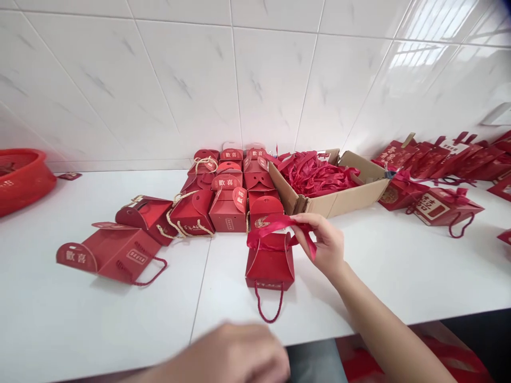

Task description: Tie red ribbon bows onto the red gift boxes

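Note:
A small red gift box (268, 268) stands on the white table in front of me, its dark red cord handle (270, 321) hanging toward me. My right hand (321, 242) pinches a red ribbon (273, 227) just above and to the right of this box. The ribbon stretches left across the box's top, with a loose end beneath the fingers. My left hand (235, 354) is low at the table's front edge, nearer to me than the box. Motion blurs it, and I cannot make out its fingers or anything in them.
An open cardboard box (339, 201) of red ribbons stands behind. Several red gift boxes (229, 210) are grouped left of it; another gift box (115, 252) lies tipped over. More boxes with bows (447, 205) stand right. A red plastic basin (26, 183) is far left, near the tiled wall (191, 80).

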Available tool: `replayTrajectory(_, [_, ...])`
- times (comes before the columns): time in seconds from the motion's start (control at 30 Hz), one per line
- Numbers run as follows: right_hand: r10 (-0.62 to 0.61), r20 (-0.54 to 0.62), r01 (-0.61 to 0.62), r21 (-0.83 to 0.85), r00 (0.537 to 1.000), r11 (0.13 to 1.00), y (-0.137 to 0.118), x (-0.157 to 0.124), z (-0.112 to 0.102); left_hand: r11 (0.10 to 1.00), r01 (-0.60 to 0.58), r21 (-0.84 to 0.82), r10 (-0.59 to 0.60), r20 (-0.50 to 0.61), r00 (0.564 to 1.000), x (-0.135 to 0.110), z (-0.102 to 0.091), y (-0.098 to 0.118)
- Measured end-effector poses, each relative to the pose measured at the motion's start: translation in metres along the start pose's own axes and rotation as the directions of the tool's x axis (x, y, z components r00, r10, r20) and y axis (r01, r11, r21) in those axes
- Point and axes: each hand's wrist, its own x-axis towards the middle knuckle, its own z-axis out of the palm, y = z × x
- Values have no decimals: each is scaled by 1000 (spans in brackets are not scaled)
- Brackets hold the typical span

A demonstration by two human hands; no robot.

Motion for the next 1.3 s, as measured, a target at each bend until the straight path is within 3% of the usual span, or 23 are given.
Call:
replayTrajectory(0.03, [-56,-19,55,-24,998,998,-4,5,1,1000,13,18,-11,-100,995,8,-18,8])
replayTrajectory(0.1, [-169,-56,164,-78,984,983,-11,17,4,997,7,74,28,-462,886,35,-49,15])
replayTrajectory(0.17, [-262,-80,253,-109,962,961,-16,29,7,999,-13,35,31,-605,795,66,-71,13])
replayTrajectory(0.2, [-298,-86,288,-111,951,951,-18,34,9,999,-12,-38,-13,-601,799,80,-77,11])
replayTrajectory(0.23, [-324,-87,314,-108,942,943,-19,38,11,991,-9,-130,-65,-551,832,92,-81,8])
replayTrajectory(0.27, [-344,-85,335,-103,935,937,-19,41,13,979,-39,-200,-71,-512,856,100,-83,6])
replayTrajectory(0.33, [-364,-80,355,-104,928,929,-19,44,15,949,-126,-290,-39,-504,863,109,-81,5])
replayTrajectory(0.47, [-347,-41,332,-199,937,922,-16,47,14,933,-231,-278,8,-624,781,107,-73,12])
replayTrajectory(0.6, [-298,58,297,-386,953,873,-15,49,5,936,-232,-266,7,-641,767,98,-76,13])
replayTrajectory(0.67, [-244,114,269,-431,963,861,-14,48,-3,951,-218,-220,9,-685,729,92,-79,7])
replayTrajectory(0.8, [-127,179,202,-508,976,838,-8,36,-31,987,-69,-148,-73,-780,621,69,-86,-17])
replayTrajectory(1.0, [67,256,119,-647,964,753,14,-11,-82,965,185,-184,-257,-798,546,26,-79,-71])
replayTrajectory(1.17, [249,324,78,-737,912,672,34,-60,-104,888,460,16,-283,-769,573,6,-61,-114])
replayTrajectory(1.3, [316,343,47,-740,884,671,39,-78,-110,810,573,124,-284,-772,568,5,-53,-123])
